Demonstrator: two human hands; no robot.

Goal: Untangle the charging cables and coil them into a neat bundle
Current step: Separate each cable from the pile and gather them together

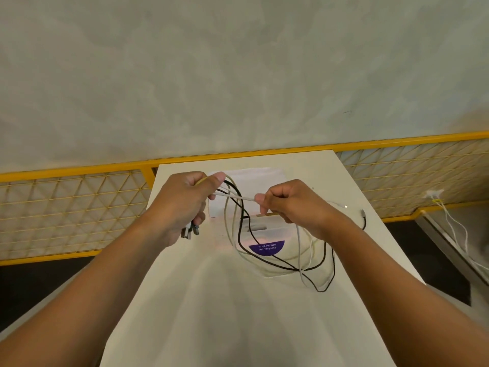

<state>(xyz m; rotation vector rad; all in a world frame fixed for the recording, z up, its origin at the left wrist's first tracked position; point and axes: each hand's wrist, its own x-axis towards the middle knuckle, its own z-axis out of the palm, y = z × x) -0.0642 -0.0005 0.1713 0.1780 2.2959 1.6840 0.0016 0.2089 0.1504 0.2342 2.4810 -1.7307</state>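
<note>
1. Left hand (182,205): fingers curled round a bunch of cable strands, far-left of the purple label (267,249); plug ends (189,230) protrude below the fist.
2. Right hand (288,205): thumb and forefinger pinch the white cable (239,197), just beyond the label.
3. Black cable (239,234) and pale loops drape across the label onto the white table (211,300).
4. Two free connectors (363,213) lie far-right of the label.
</note>
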